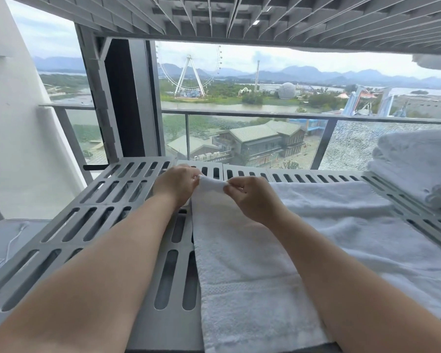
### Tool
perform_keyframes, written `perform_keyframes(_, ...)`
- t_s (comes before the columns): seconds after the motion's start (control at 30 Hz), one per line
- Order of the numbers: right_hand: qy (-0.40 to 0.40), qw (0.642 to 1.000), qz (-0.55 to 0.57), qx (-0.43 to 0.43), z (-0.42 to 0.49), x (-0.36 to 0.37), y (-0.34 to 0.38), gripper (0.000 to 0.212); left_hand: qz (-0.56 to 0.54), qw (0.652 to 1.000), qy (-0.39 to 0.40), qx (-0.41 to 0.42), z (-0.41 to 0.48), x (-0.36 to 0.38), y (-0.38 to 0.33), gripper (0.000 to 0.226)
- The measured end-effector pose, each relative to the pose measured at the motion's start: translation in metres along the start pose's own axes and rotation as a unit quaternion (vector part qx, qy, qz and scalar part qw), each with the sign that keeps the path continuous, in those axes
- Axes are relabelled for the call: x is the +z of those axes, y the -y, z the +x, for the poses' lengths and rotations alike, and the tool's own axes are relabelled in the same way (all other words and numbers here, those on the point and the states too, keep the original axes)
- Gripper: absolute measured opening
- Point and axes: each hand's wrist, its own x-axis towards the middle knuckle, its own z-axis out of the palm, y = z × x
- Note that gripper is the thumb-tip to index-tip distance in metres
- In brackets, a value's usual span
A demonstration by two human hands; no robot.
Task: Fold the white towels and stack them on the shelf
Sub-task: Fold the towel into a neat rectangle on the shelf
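A white towel [245, 263] lies lengthwise over a grey slotted shelf [92, 220], running from the near edge to its far end. My left hand [175, 186] and my right hand [255, 198] each pinch the towel's far end, which is lifted slightly off the shelf between them. More white towel cloth [367, 225] lies spread flat to the right of it. A stack of folded white towels [418, 164] sits at the shelf's right end.
Another slotted shelf [239, 19] hangs close overhead. Behind the shelf are a window and a glass balcony railing [265, 114]. A white wall [13, 149] rises at the left. A grey surface with a white cable [8, 248] lies lower left.
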Motion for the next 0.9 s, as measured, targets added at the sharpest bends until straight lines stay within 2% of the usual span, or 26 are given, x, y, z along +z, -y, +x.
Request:
perform_keyframes(0.07, 0.001, 1.0, 0.005, -0.001, -0.001, 0.002, -0.002, 0.026, 0.0, 1.0, -0.001, -0.017, -0.001, 0.0, 0.003, 0.03)
perform_keyframes(0.17, 0.072, 0.997, 0.006, 0.004, -0.003, 0.005, -0.002, 0.02, -0.027, 0.999, -0.02, -0.039, -0.002, 0.0, 0.005, 0.037)
perform_keyframes(0.27, 0.124, 0.992, -0.016, 0.001, -0.004, 0.005, -0.002, 0.028, -0.104, 0.993, -0.021, -0.045, -0.002, -0.004, 0.003, 0.037)
perform_keyframes(0.37, 0.165, 0.98, -0.107, -0.036, -0.006, 0.006, 0.001, 0.044, -0.118, 0.992, 0.019, -0.042, -0.007, -0.007, 0.0, 0.052)
perform_keyframes(0.47, 0.139, 0.974, -0.166, -0.071, -0.007, 0.011, 0.005, 0.048, -0.077, 0.995, 0.055, -0.025, -0.013, -0.007, 0.001, 0.066)
perform_keyframes(0.6, 0.011, 0.975, -0.186, -0.121, -0.01, 0.008, 0.011, 0.043, -0.07, 0.996, 0.058, -0.025, -0.015, -0.01, -0.002, 0.061)
perform_keyframes(0.7, -0.066, 0.973, -0.173, -0.141, -0.016, 0.002, 0.017, 0.038, -0.121, 0.991, 0.038, -0.04, -0.013, -0.015, -0.008, 0.057)
perform_keyframes(0.73, -0.06, 0.971, -0.18, -0.145, -0.019, 0.002, 0.019, 0.036, -0.144, 0.988, 0.037, -0.05, -0.013, -0.016, -0.009, 0.056)
perform_keyframes(0.8, 0.003, 0.965, -0.218, -0.145, -0.021, 0.006, 0.02, 0.027, -0.166, 0.983, 0.048, -0.06, -0.013, -0.016, -0.01, 0.057)
perform_keyframes(0.9, 0.078, 0.956, -0.241, -0.15, -0.021, 0.01, 0.02, 0.037, -0.141, 0.987, 0.051, -0.058, -0.018, -0.012, -0.011, 0.059)
